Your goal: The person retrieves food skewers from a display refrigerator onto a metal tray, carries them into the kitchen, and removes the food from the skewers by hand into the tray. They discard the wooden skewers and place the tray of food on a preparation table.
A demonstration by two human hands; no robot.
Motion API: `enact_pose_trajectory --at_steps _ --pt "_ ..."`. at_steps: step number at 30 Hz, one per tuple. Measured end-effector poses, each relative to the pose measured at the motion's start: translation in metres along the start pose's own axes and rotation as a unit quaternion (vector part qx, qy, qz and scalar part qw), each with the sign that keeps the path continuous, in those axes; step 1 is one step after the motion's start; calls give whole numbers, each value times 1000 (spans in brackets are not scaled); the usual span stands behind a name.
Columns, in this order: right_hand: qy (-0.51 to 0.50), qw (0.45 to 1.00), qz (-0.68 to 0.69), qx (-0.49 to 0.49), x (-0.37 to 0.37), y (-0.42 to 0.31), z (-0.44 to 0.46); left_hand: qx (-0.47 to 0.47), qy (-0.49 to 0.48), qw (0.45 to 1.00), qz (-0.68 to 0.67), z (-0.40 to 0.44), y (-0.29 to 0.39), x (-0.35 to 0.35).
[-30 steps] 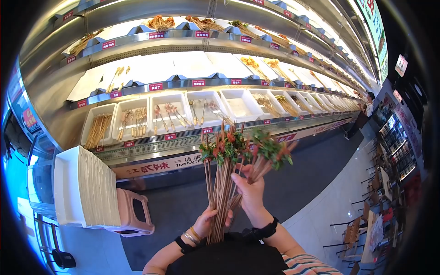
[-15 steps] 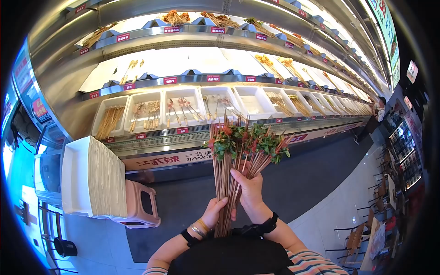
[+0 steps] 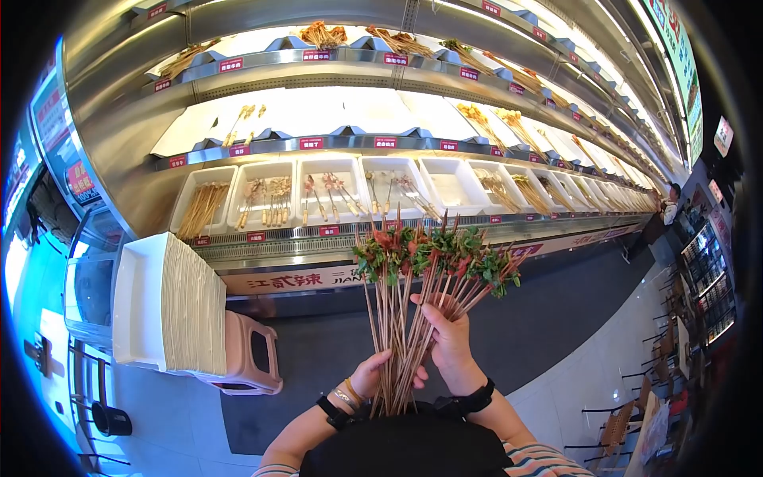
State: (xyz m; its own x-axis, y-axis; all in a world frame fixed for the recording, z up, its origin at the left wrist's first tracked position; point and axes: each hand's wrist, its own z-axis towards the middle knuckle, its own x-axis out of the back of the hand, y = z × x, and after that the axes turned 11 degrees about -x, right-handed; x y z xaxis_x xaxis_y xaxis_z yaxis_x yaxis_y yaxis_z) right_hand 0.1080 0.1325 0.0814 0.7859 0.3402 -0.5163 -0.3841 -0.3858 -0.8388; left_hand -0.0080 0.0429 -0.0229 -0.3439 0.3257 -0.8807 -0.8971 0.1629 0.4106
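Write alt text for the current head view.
A left hand, low, and right hand, higher, hold a fanned skewer bundle topped with green and red food. Ahead, lit shelves display more skewers; stacked white trays and a pink stool stand at left.

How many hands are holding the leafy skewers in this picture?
2: the left hand, low on the sticks, and the right hand, higher, below the leaves.

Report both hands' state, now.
Left hand: closed around skewers, low down.
Right hand: closed around skewers higher up, below the greens.
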Motion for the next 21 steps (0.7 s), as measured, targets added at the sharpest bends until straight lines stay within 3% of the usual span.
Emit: enact_pose_trajectory --at_steps 21 --pt "14 1000 25 -9 0 0 -9 -16 22 999 39 -5 1 -12"
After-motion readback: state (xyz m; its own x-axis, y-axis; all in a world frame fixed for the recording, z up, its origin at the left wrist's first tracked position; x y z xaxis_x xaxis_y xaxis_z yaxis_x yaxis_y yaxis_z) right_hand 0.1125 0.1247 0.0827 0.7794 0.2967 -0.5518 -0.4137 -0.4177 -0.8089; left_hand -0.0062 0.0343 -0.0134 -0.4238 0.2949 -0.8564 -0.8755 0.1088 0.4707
